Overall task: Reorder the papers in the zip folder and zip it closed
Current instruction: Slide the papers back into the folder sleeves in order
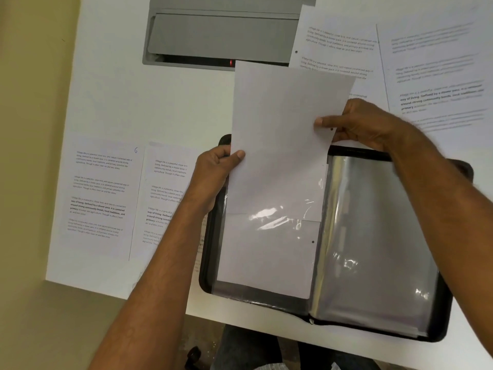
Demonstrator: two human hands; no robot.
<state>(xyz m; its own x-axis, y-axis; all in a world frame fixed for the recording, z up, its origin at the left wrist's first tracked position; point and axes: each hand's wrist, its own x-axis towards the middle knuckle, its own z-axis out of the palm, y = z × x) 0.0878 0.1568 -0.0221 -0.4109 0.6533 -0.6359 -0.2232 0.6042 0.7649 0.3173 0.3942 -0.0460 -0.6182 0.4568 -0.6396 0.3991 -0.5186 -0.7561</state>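
Observation:
A black zip folder [450, 327] lies open on the white table, its clear plastic sleeves [373, 236] fanned to the right. A white sheet of paper [280, 116], blank side up, stands half inside the left-hand sleeve [266, 252] and sticks out past the folder's far edge. My left hand [216, 169] pinches the sheet's left edge with the thumb on top. At the sheet's right edge my right hand [365, 124] pinches it, thumb on top near a punched hole.
Two printed sheets [101, 193] lie side by side left of the folder, partly under my left forearm. Further printed sheets [437, 73] lie at the far right. A grey cable hatch [221, 36] is set into the table [160, 108] at the back. The table's front edge runs just below the folder.

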